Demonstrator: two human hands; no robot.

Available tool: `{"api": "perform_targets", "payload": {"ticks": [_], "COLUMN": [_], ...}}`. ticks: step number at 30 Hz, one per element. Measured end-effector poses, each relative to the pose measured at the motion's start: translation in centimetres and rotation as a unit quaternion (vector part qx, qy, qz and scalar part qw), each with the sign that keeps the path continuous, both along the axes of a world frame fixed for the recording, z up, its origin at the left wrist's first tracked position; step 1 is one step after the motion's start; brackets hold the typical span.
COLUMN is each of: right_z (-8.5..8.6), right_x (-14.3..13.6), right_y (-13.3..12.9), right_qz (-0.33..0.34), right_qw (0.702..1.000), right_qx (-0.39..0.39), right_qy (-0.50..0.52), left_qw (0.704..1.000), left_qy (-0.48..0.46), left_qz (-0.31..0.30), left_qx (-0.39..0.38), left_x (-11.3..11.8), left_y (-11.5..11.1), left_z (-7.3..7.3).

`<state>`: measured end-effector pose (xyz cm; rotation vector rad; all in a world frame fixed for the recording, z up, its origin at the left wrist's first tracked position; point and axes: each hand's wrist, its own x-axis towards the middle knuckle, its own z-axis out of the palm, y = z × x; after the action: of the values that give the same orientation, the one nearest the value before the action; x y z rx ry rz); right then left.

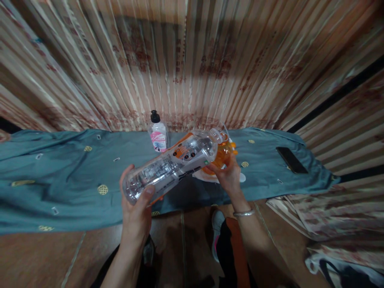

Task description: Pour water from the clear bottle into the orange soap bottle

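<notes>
Clear bottle (pixel 168 170) (tilted) clasped in left hand (pixel 136 210); right hand (pixel 230 177) grasping orange container (pixel 223 154).

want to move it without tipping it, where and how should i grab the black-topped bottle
Likely best around the labelled body of the black-topped bottle, below its narrow black top, coming from the person's left. It stands upright, the body is wider than the top, and the tilted large clear bottle is held to its front right.
</notes>
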<state>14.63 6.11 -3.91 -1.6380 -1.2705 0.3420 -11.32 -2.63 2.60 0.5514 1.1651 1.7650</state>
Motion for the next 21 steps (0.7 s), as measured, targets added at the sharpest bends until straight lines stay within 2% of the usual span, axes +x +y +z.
{"api": "perform_targets", "payload": {"ticks": [11,21], "right_z": [-0.27,-0.50], "right_x": [-0.21,-0.77], "right_y": [0.21,0.58], "right_qz": [0.004,0.013], "right_qw": [1.000,0.999], "right_qx": [0.015,0.021], "right_qy": [-0.003,0.020], "left_qw": [1.000,1.000], "left_qy": [-0.012,-0.008], "left_qz": [0.014,0.025], "left_qx": [-0.016,0.007], "left_x": [0.34,0.79], "left_y": [-0.12,0.04], "left_z": [-0.15,0.07]}}
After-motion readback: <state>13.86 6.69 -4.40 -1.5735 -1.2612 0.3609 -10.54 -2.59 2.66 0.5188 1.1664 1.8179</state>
